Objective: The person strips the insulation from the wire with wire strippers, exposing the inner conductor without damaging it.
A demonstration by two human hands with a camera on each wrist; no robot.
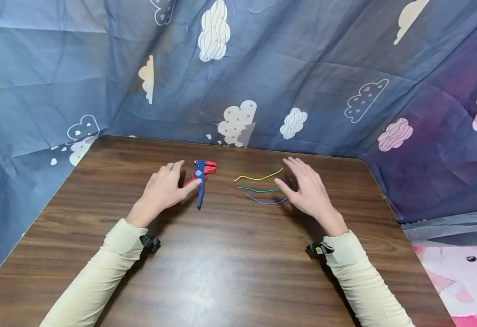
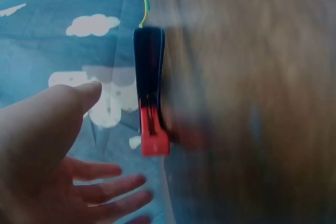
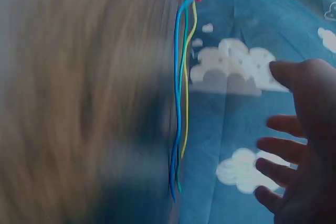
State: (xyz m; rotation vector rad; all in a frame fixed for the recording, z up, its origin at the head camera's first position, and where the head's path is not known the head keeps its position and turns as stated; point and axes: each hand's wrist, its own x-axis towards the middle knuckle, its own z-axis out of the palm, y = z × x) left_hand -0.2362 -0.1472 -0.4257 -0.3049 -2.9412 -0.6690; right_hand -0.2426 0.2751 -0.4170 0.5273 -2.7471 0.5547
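A small pale oval label point(image 1: 198, 173) is showing on the blue and red plier-shaped hand tool point(image 1: 201, 193), its marking being too small to read. This tool is lying on the brown wood-grain table point(image 1: 238, 277) just beside the left hand point(image 1: 162, 188), and thin yellow, green and blue wires point(image 1: 259, 191) are lying near the right hand point(image 1: 307, 190); both are having their fingers spread, while blue cloud-printed fabric point(image 1: 271, 72) is hanging behind
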